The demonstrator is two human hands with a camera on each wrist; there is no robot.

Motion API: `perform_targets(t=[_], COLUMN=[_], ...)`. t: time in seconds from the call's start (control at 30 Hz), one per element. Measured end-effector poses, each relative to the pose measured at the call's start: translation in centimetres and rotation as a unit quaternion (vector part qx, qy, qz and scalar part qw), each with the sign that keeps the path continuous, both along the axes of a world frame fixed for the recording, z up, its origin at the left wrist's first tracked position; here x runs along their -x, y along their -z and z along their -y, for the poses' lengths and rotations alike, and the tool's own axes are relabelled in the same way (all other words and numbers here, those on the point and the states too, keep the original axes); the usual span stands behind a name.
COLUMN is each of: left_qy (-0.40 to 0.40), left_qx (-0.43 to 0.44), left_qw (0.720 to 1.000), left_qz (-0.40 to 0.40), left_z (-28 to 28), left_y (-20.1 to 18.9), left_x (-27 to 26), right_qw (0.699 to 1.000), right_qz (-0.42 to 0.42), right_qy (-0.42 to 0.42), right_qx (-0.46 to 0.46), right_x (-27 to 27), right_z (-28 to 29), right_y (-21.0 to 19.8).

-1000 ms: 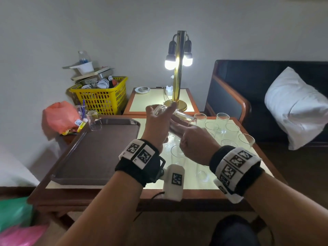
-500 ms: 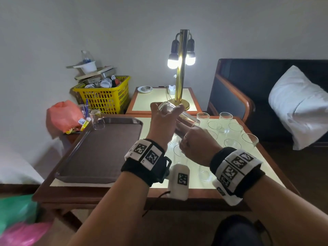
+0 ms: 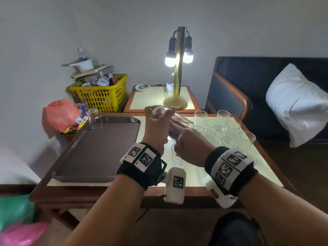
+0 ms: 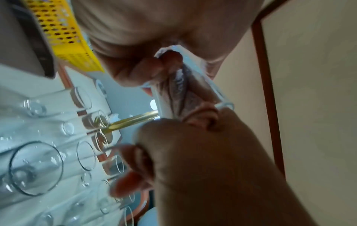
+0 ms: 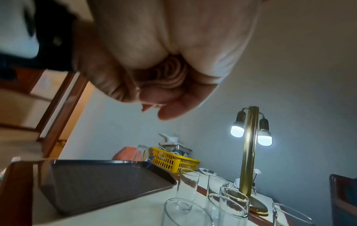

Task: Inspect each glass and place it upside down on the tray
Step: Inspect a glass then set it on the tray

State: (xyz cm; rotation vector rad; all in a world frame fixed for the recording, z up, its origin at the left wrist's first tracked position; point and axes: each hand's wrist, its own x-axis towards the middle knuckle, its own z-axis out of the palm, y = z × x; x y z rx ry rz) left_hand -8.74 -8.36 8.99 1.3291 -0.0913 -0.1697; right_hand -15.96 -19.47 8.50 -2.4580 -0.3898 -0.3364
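Head view shows, far left of my grip, one upturned glass (image 3: 94, 118) standing at the far corner of the tray (image 3: 95, 151), so I judge one done. Between my hands lies the glass I'm inspecting (image 3: 173, 117), tipped on its side above the table (image 3: 209, 176): my left hand (image 3: 156, 126) curls round its base end, my right hand (image 3: 190, 148) pinches near the rim. Right of my grip, the upright glasses (image 3: 222, 128) wait in a cluster, roughly ten left. No brand or writing is readable; my wristbands carry only square coded markers.
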Motion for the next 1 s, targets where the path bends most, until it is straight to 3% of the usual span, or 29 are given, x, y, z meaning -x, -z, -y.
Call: perform_targets(t=[0.03, 0.1, 0.13, 0.17, 0.23, 0.3, 0.37, 0.4, 0.43, 0.5, 0.57, 0.6, 0.63, 0.7, 0.77, 0.83, 0.87, 0.9, 0.93, 0.97, 1.0], left_qy=[0.005, 0.016, 0.027, 0.037, 0.049, 0.042, 0.032, 0.026, 0.026, 0.033, 0.033, 0.036, 0.042, 0.055, 0.036, 0.012, 0.007, 0.009, 0.015, 0.021, 0.025], left_qx=[0.016, 0.071, 0.102, 0.118, 0.094, 0.035, -0.001, -0.003, 0.001, 0.037, 0.111, 0.136, 0.133, 0.08, 0.014, -0.01, -0.008, 0.001, 0.019, 0.049, 0.087], left_qw=[1.0, 0.996, 0.993, 0.991, 0.994, 0.998, 0.999, 1.0, 1.0, 0.999, 0.993, 0.99, 0.99, 0.995, 0.999, 0.999, 0.999, 0.999, 0.999, 0.998, 0.996], left_qz=[0.017, 0.043, 0.048, 0.049, 0.037, 0.011, -0.011, -0.013, -0.009, -0.003, 0.007, 0.011, 0.016, 0.003, -0.03, -0.047, -0.052, -0.052, -0.047, -0.035, -0.021], left_z=[0.0, -0.2, -0.3, -0.4, -0.9, -1.1, -1.1, -1.1, -1.0, -1.0, -1.1, -1.1, -1.2, -1.3, -1.2, -1.0, -0.9, -0.9, -1.0, -1.0, -1.0], left_y=[0.0, 0.0, 0.0, 0.1, 0.0, 0.0, -0.2, -0.3, -0.3, 0.1, 1.0, 1.3, 1.6, 1.7, 1.6, 1.4, 1.2, 1.0, 1.0, 1.2, 1.4], left_x=[0.3, 0.8, 1.0, 1.0, 0.9, 0.4, -0.1, 0.0, 0.0, 0.6, 1.2, 1.4, 1.5, 1.4, 0.5, -0.2, -0.2, -0.1, 0.1, 0.2, 0.5], right_qw=[0.991, 0.92, 0.885, 0.871, 0.919, 0.985, 0.997, 0.994, 0.996, 0.991, 0.926, 0.892, 0.879, 0.913, 0.983, 0.996, 0.992, 0.995, 1.0, 0.986, 0.948], right_qz=[-0.058, -0.159, -0.184, -0.192, -0.158, -0.064, 0.01, 0.026, 0.02, -0.055, -0.164, -0.199, -0.218, -0.214, -0.108, -0.003, 0.015, 0.008, -0.024, -0.08, -0.147], right_qy=[-0.011, -0.061, -0.082, -0.087, -0.037, 0.035, 0.046, 0.047, 0.048, 0.019, -0.033, -0.045, -0.04, 0.005, 0.045, 0.04, 0.041, 0.032, 0.019, -0.001, -0.015], right_qx=[-0.118, -0.354, -0.421, -0.443, -0.358, -0.156, 0.06, 0.095, 0.071, -0.117, -0.338, -0.402, -0.422, -0.348, -0.139, 0.082, 0.116, 0.095, 0.004, -0.144, -0.281], right_x=[0.0, 0.6, 0.9, 1.2, 1.0, 0.7, 0.4, 0.4, 0.3, 0.2, 0.6, 0.9, 0.8, 0.4, 0.3, 0.3, 0.4, 0.3, 0.2, 0.1, 0.2], right_z=[-0.3, -0.8, -0.8, -0.7, -0.4, -0.3, -0.3, -0.4, -0.6, -0.7, -0.8, -0.8, -0.6, -0.1, -0.2, -0.5, -0.7, -0.9, -1.1, -1.3, -1.4], right_y=[-0.2, -1.0, -1.5, -2.0, -2.1, -1.7, -1.1, -0.8, -0.7, -0.4, -0.7, -0.8, -0.6, 0.2, 0.6, 0.9, 0.9, 1.1, 1.0, 0.7, 0.3])
